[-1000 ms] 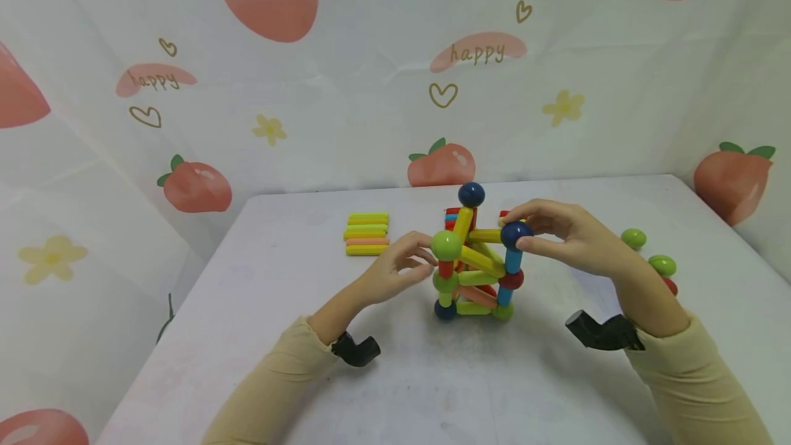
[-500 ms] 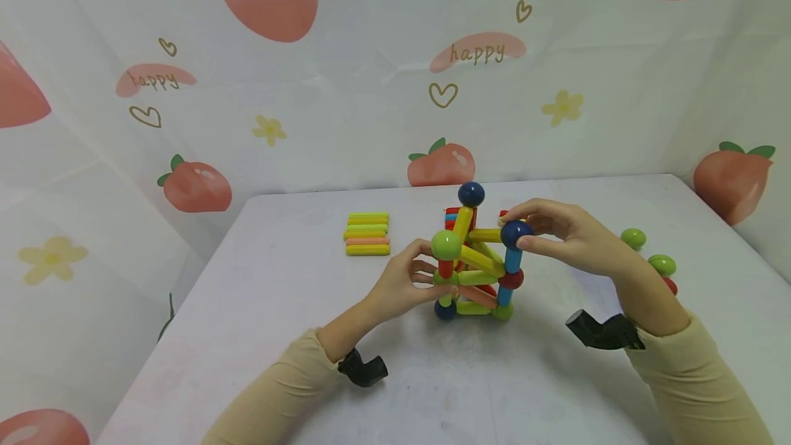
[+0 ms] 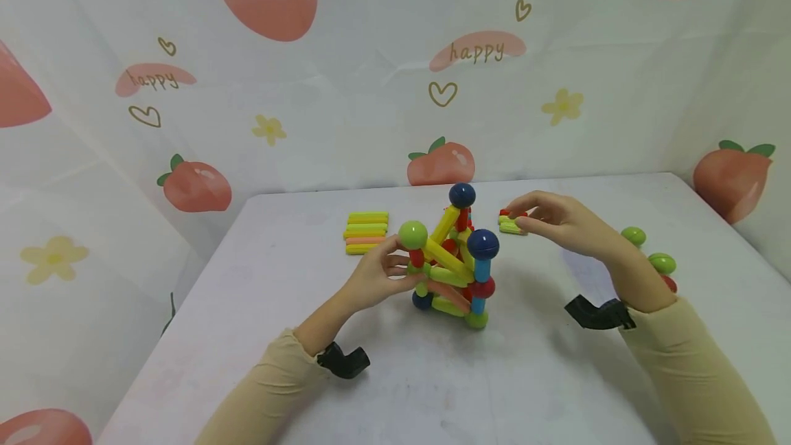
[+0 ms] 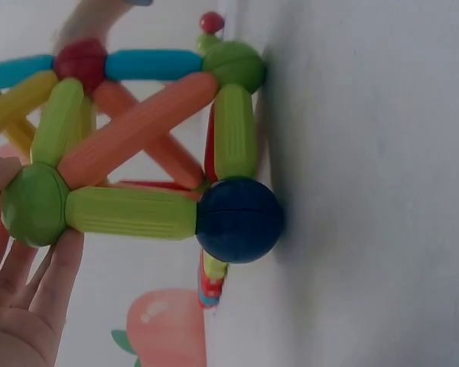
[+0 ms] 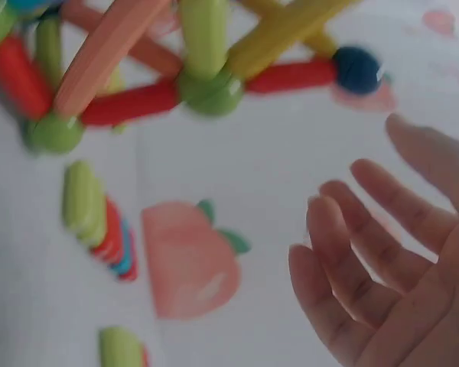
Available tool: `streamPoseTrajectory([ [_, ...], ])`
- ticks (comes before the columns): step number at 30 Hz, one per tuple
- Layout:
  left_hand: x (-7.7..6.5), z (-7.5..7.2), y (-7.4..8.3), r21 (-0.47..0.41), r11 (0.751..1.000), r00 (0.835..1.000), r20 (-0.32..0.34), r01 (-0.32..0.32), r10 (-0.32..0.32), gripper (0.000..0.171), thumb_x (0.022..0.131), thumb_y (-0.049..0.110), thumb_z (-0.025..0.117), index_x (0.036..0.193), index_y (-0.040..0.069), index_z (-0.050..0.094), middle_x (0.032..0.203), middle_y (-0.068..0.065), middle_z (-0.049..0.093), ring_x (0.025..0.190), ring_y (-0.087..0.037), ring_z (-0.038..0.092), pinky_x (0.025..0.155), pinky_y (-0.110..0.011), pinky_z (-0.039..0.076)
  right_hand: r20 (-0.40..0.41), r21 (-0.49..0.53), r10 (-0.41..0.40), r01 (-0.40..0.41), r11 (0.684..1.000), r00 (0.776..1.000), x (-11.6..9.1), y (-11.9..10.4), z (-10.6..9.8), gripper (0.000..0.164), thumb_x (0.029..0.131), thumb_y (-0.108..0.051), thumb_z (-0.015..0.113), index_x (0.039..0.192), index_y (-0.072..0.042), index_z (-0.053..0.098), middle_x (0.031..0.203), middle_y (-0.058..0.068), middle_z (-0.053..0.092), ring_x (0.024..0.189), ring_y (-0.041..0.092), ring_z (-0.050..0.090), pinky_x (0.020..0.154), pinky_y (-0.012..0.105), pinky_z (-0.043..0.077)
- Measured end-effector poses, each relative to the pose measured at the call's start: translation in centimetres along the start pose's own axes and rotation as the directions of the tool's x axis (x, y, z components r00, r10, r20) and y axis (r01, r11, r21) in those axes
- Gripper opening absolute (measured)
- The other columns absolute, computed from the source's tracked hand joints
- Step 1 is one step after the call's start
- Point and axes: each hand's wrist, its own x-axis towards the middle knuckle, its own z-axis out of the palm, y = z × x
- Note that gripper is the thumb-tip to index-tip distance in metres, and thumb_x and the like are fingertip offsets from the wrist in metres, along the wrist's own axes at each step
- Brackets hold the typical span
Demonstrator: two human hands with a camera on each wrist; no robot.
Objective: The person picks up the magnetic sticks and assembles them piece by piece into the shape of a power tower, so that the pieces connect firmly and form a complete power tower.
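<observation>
A tower of toy building rods and balls [image 3: 448, 275] stands on the table in the head view, turned at an angle. My left hand [image 3: 373, 278] holds its left side. In the left wrist view the thumb and fingers pinch a green ball [image 4: 34, 205] at a middle joint, beside a dark blue ball [image 4: 240, 220] at the base. My right hand [image 3: 565, 222] is in the air right of the tower, apart from it. In the right wrist view its fingers [image 5: 329, 245] are loosely bent with nothing between them.
Yellow, green and orange rods [image 3: 367, 225] lie in a row at the back left of the table [image 3: 278, 294]. A few short rods [image 3: 511, 225] lie behind the right hand's fingertips. Green balls [image 3: 662, 264] and a red one lie at the right.
My left hand has taken hold of the tower, which has turned and shifted left. My right hand has let go of the dark blue top ball and stayed at the right.
</observation>
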Motion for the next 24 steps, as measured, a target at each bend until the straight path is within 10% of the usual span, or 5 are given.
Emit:
streamPoseTrajectory([
  [8, -0.5, -1.9, -1.0, -0.008, 0.998, 0.998, 0.001, 0.059, -0.059, 0.050, 0.084, 0.000, 0.063, 0.131, 0.000, 0.045, 0.125, -0.022, 0.053, 0.110, -0.037, 0.059, 0.090, -0.033, 0.053, 0.048, -0.018, 0.349, -0.348, 0.937, 0.936, 1.3, 5.1, 0.9, 0.036, 0.093, -0.023, 0.057, 0.119, 0.002, 0.057, 0.116, 0.022, 0.058, 0.093, 0.031, 0.061, 0.074, 0.024, 0.049],
  [24, -0.4, -2.4, -1.8, -0.052, 0.998, 0.999, -0.007, 0.045, -0.046, 0.047, 0.086, -0.002, 0.060, 0.131, -0.001, 0.044, 0.123, -0.024, 0.051, 0.111, -0.038, 0.058, 0.091, -0.031, 0.053, -0.029, -0.170, 0.418, -0.417, 0.893, 0.908, 2.7, 8.9, 3.1, 0.033, 0.080, -0.013, 0.069, 0.105, 0.007, 0.061, 0.104, 0.026, 0.062, 0.095, 0.036, 0.054, 0.075, 0.036, 0.042],
])
